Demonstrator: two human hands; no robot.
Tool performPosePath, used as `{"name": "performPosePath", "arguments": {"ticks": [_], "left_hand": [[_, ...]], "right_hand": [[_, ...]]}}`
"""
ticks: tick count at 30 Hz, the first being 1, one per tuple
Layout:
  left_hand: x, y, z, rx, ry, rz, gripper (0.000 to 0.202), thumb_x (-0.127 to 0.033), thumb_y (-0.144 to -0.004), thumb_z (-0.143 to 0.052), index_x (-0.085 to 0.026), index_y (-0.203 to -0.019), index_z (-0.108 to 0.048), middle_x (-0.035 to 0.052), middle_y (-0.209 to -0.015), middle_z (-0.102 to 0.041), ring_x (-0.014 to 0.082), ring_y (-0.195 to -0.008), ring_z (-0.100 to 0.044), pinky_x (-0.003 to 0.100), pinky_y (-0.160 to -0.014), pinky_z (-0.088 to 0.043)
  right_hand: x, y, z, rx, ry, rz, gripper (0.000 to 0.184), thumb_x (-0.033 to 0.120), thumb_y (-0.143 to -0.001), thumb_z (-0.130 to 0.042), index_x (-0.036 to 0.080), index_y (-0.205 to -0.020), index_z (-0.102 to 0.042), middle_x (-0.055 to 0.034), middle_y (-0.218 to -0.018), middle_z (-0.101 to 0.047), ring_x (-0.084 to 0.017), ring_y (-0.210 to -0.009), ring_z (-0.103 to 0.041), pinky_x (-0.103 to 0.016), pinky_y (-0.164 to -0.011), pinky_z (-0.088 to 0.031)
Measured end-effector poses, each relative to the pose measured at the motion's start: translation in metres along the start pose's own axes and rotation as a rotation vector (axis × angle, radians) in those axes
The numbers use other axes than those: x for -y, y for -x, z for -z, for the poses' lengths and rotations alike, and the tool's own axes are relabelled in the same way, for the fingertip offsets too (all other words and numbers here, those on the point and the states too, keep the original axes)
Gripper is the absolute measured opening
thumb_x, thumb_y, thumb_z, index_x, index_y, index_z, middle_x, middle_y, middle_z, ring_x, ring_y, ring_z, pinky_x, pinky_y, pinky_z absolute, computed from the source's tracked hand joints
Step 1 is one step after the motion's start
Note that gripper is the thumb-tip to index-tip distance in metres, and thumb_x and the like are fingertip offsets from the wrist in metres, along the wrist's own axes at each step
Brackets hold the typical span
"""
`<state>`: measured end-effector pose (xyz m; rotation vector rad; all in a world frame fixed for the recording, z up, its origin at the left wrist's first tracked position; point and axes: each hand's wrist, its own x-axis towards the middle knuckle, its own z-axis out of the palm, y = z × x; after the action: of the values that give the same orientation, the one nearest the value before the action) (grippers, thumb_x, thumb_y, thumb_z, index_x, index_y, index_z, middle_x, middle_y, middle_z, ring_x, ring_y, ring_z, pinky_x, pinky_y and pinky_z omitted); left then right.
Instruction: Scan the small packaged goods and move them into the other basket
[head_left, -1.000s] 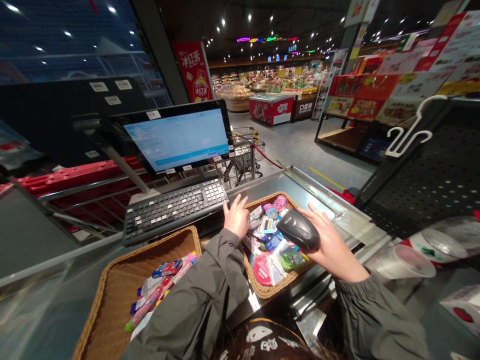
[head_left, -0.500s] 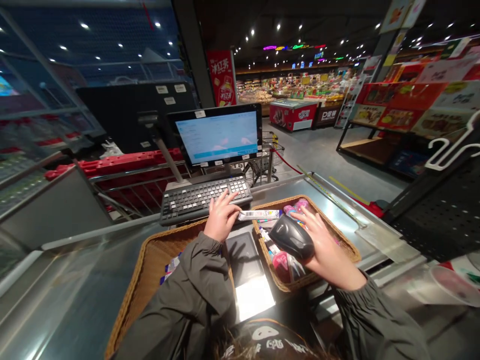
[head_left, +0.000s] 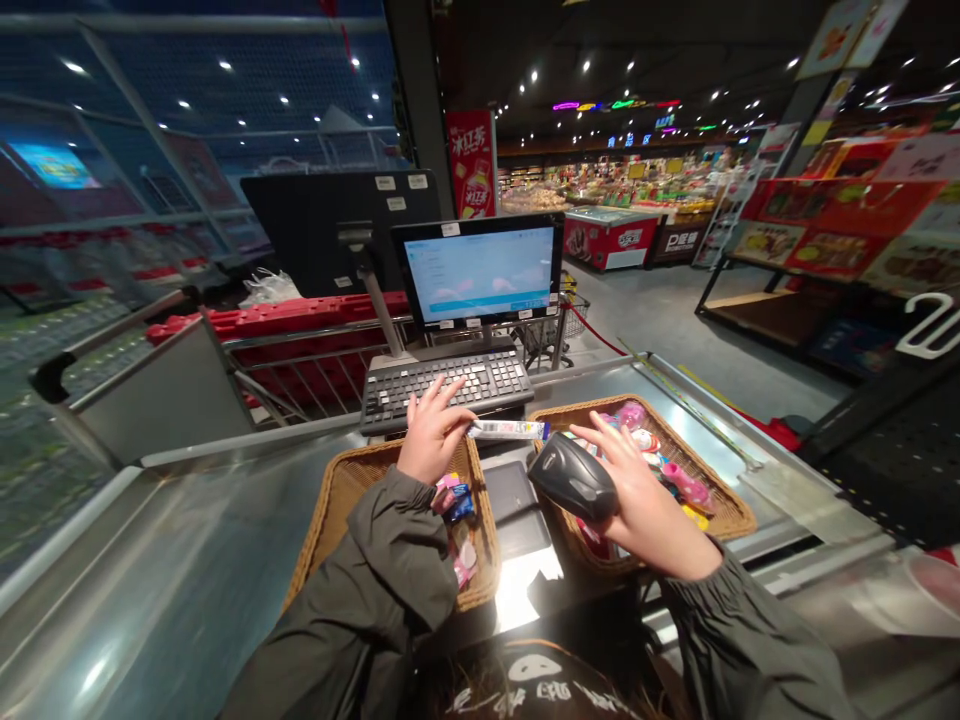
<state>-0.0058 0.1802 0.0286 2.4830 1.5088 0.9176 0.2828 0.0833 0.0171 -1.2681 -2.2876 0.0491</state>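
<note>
The left hand [head_left: 433, 432] pinches a slim white packet [head_left: 510, 430] by its left end, thumb and finger closed on it, the other fingers spread over the keyboard [head_left: 496, 378] — whether they touch the keys I cannot tell. The packet is held out to the right, above the gap between the left basket [head_left: 336, 495] and the right basket [head_left: 739, 515], its far end near the black scanner [head_left: 574, 478]. The right hand [head_left: 637, 490] grips that scanner over the right basket, some of its fingers stretched out along the top. Bright wrapped sweets [head_left: 688, 488] lie in the right basket; small packs [head_left: 459, 503] show in the left one, partly behind the left sleeve [head_left: 401, 560]. Both baskets stand on the metal surface [head_left: 225, 520] — a lit screen [head_left: 484, 270] beyond the keyboard.
</note>
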Motion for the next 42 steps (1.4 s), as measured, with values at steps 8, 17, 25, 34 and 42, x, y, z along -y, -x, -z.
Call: {"name": "performPosePath", "arguments": {"ticks": [8, 17, 25, 34, 42], "left_hand": [[0.007, 0.012, 0.012, -0.016, -0.007, 0.014, 0.024, -0.023, -0.089, -0.046, -0.026, -0.090, -0.070, 0.0019, -0.148, -0.047, 0.0275, -0.146, -0.025, 0.065, -0.114, -0.014], [0.013, 0.023, 0.017, -0.033, -0.027, 0.009, 0.024, -0.023, -0.090, -0.045, -0.027, -0.090, -0.069, 0.0023, -0.147, -0.049, 0.0268, -0.146, -0.026, 0.064, -0.115, -0.014], [0.025, 0.037, 0.026, -0.034, -0.032, 0.056, 0.023, -0.023, -0.090, -0.046, -0.027, -0.090, -0.069, 0.0030, -0.146, -0.050, 0.0272, -0.146, -0.026, 0.066, -0.114, -0.013], [0.055, 0.067, 0.035, -0.041, -0.059, 0.158, 0.020, -0.022, -0.089, -0.048, -0.026, -0.087, -0.068, 0.0034, -0.144, -0.053, 0.0267, -0.145, -0.029, 0.066, -0.114, -0.014], [0.084, 0.096, 0.050, -0.043, -0.127, 0.210, 0.020, -0.024, -0.090, -0.048, -0.026, -0.090, -0.068, 0.0030, -0.145, -0.051, 0.0280, -0.145, -0.028, 0.069, -0.111, -0.016]], "right_hand": [[0.015, -0.004, -0.002, 0.022, 0.000, 0.016, 0.052, 0.018, -0.079, -0.056, 0.019, -0.131, -0.052, -0.0147, -0.148, -0.042, -0.037, -0.146, -0.020, -0.066, -0.115, -0.018], [0.020, -0.002, -0.004, 0.021, -0.009, 0.034, 0.061, 0.021, -0.081, -0.057, 0.023, -0.140, -0.045, -0.0135, -0.149, -0.041, -0.037, -0.147, -0.019, -0.067, -0.115, -0.017], [0.024, -0.009, -0.012, 0.025, -0.021, 0.049, 0.053, 0.022, -0.082, -0.057, 0.023, -0.134, -0.051, -0.0134, -0.148, -0.042, -0.037, -0.147, -0.019, -0.068, -0.114, -0.018], [0.039, -0.023, -0.023, 0.043, -0.025, 0.075, 0.050, 0.022, -0.080, -0.058, 0.020, -0.130, -0.053, -0.0151, -0.146, -0.044, -0.038, -0.145, -0.022, -0.069, -0.113, -0.020], [0.051, -0.030, -0.033, 0.066, -0.055, 0.094, 0.051, 0.020, -0.077, -0.058, 0.020, -0.128, -0.054, -0.0143, -0.147, -0.043, -0.037, -0.146, -0.021, -0.068, -0.113, -0.019]]}}
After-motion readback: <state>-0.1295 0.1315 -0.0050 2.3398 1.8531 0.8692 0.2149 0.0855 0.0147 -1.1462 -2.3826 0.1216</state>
